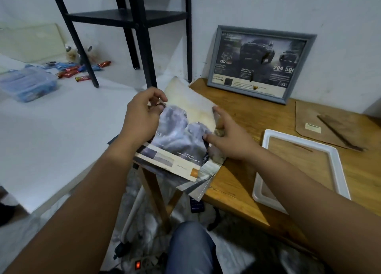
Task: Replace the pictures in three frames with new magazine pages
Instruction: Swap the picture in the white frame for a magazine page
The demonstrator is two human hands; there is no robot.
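Observation:
A magazine (181, 137) lies over the left corner of the wooden table (243, 170), its top page showing a grey vehicle. My left hand (142, 119) pinches the page's upper left edge. My right hand (228, 137) rests on the page's right edge with its fingers spread. A grey frame (261, 63) with a car advert in it leans on the wall at the table's back. A white frame (301, 172) lies flat and open on the table, wood showing through. Its brown backing board (329, 125) lies behind it.
A black metal shelf (132, 26) stands left of the table. On the white surface at left sit a blue plastic box (26, 84) and candy wrappers (82, 71). A power strip (142, 264) with a lit red switch lies on the floor below.

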